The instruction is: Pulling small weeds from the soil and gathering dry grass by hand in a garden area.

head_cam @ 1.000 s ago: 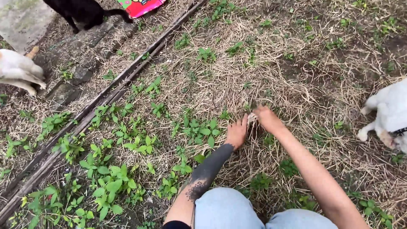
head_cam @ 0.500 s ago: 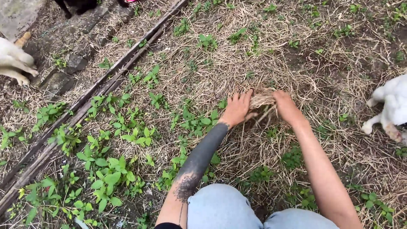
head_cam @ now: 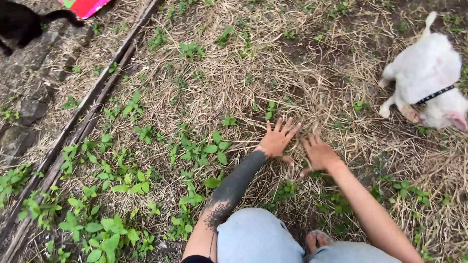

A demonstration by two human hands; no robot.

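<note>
Left to right: a black cat (head_cam: 19,24) by a wooden rail (head_cam: 83,112), green weeds (head_cam: 195,146), the left hand (head_cam: 277,140) and right hand (head_cam: 319,155), both spread flat and empty on dry straw (head_cam: 273,83), and a white animal (head_cam: 424,73) at far right.

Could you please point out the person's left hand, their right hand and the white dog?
left hand (head_cam: 277,140), head view, on the back of the hand.
right hand (head_cam: 319,154), head view, on the back of the hand.
white dog (head_cam: 423,65), head view, on its back.
</note>
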